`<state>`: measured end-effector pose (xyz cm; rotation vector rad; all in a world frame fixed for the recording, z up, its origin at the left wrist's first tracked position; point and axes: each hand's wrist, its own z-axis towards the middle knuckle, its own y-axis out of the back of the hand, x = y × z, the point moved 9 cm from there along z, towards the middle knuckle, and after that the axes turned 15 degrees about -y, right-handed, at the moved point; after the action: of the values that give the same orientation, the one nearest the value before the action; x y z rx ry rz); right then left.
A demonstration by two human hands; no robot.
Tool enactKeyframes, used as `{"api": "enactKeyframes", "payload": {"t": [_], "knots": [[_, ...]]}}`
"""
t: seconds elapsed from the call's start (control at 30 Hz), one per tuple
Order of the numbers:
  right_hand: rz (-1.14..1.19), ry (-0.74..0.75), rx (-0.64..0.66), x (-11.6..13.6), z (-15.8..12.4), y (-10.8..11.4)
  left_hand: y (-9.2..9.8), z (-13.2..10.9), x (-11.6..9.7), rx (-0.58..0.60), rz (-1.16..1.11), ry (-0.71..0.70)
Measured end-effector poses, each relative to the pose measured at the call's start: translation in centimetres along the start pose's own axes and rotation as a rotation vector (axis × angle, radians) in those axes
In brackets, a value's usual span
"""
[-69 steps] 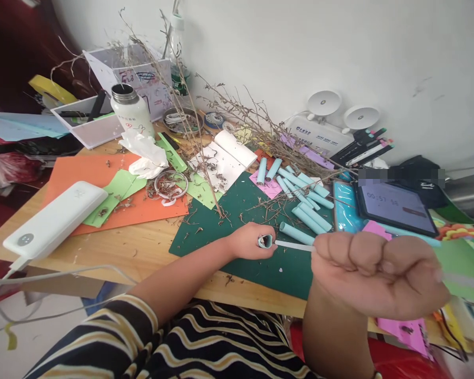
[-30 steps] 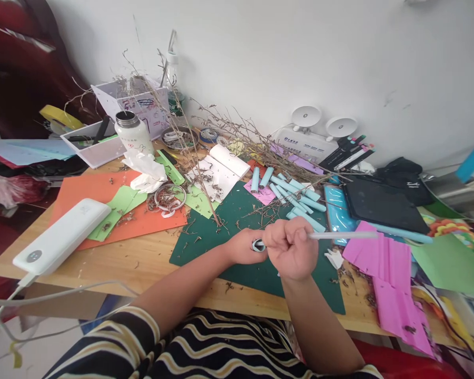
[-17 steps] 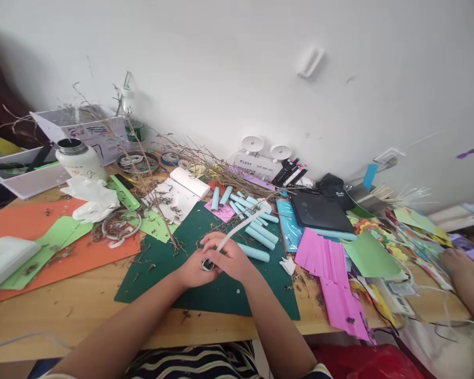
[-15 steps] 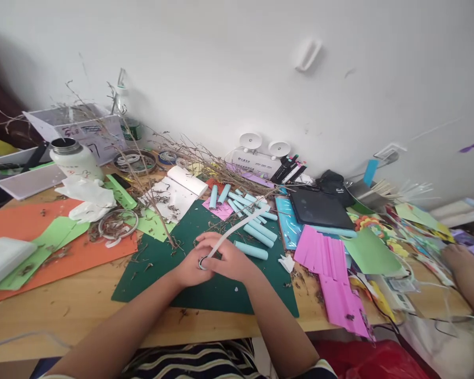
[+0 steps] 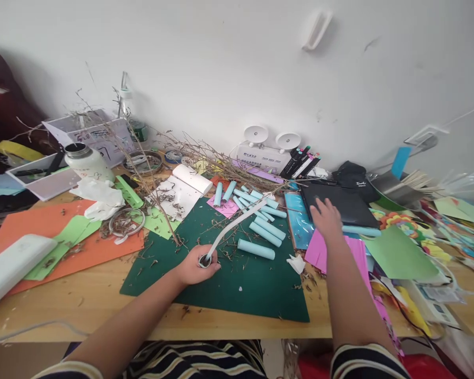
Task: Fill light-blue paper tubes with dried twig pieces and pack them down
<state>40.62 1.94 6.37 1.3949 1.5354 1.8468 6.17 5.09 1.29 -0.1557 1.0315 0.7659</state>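
Left hand [image 5: 198, 267]: curled closed around a rolled tube; positioned above the green mat [image 5: 221, 295].
Rolled tube [image 5: 204, 259]: enclosed in the left fist, open end facing up.
White strip [image 5: 233, 223]: projects from the tube opening, bent, extending toward the loose blue tubes [image 5: 256, 249].
Right hand [image 5: 327, 221]: fingers spread over the black tablet [image 5: 355, 205]; contact cannot be determined.
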Motion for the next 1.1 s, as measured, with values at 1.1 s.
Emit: {"api": "enactKeyframes", "payload": {"t": [1.1], "knots": [[0.354,0.834,0.488,14.5,-26.0,-7.5,-0.3,0.7,-0.3,0.073,0.127,-0.009]]}}
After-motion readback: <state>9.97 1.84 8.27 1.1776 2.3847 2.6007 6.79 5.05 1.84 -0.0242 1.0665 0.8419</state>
